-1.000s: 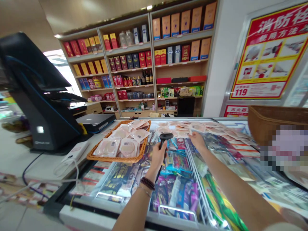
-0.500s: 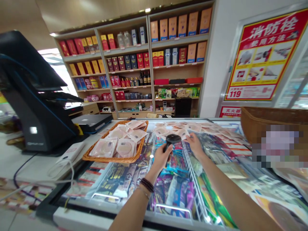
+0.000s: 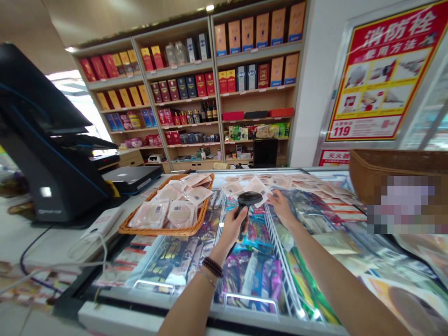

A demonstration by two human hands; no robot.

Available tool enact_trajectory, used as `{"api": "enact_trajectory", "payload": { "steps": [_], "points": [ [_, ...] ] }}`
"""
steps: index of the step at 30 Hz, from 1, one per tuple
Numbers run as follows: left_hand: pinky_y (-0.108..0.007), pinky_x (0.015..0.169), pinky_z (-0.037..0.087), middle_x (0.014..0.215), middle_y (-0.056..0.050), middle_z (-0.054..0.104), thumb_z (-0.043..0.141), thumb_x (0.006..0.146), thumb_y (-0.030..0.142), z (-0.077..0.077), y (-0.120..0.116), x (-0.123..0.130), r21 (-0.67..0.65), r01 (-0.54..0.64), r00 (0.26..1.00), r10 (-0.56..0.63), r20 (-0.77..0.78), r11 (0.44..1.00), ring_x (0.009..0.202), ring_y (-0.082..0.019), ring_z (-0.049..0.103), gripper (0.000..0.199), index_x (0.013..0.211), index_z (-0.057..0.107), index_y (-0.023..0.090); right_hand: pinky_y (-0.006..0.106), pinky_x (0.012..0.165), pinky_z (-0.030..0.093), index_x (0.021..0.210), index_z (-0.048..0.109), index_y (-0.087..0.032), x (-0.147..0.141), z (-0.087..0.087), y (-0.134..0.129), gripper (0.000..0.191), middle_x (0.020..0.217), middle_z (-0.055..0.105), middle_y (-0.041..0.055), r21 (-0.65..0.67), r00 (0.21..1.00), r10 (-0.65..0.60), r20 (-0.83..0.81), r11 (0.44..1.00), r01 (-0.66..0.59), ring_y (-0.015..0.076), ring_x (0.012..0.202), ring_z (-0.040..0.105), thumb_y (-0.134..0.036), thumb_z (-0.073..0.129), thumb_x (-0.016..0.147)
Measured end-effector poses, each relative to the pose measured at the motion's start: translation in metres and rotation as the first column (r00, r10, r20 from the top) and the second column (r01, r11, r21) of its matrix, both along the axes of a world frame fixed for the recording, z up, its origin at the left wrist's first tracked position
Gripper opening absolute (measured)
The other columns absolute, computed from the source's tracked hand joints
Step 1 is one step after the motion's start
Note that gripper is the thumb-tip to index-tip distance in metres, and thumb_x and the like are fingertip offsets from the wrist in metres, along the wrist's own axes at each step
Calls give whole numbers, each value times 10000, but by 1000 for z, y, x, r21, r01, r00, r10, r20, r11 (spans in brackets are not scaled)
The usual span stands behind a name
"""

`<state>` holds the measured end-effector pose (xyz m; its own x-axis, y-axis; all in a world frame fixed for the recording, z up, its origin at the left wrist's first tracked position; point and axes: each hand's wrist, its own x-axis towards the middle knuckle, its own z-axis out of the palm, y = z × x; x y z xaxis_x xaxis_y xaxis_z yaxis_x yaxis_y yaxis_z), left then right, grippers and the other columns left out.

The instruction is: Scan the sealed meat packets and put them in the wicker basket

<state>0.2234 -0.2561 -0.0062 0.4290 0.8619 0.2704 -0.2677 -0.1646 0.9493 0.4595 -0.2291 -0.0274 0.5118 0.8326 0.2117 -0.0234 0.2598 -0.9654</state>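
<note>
Holding a black barcode scanner (image 3: 249, 199), the left hand (image 3: 234, 227) curls round its handle, while the right hand (image 3: 282, 207) seems to pinch the corner of a flat clear packet (image 3: 259, 185) just behind it. Both are above a glass-topped freezer (image 3: 119, 318), with more packets (image 3: 232, 188) beyond and a wicker basket (image 3: 147, 231) of them to the left.

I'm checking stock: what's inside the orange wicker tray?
Clear-wrapped packets with pale round contents lie overlapping in the wicker tray. They cover its bottom, so anything underneath cannot be seen.
</note>
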Motion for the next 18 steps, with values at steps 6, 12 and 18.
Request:
{"api": "enact_trajectory", "payload": {
  "steps": [6,12,18],
  "points": [
    [-237,423,335,599,44,565,848,733,978,0,-2,0,5,3,1000,-3,2,1000,419,-68,436,801,773,596,219,507,973,727,800,530,-309,-1,1,-2,521,723,763,-15,-22,1000,9,15,1000,-8,328,962,855,-541,997,801],
    [-236,437,367,629,10,635,845,758,960,0,-1,-1,10,-3,1000,4,-7,1000,425,-74,467,782,771,617,212,505,922,725,786,537,-311,-2,5,-2,473,678,747,-15,-76,999,-9,38,997,12,333,887,847,-499,970,818],
    [-245,437,321,581,27,590,862,733,950,-3,1,0,-23,-46,999,46,5,999,414,-78,464,774,732,597,223,510,957,734,805,525,-316,-4,4,-3,536,706,754,-21,-27,1000,-1,-23,1000,0,336,938,862,-494,1028,765]
  ]
}}
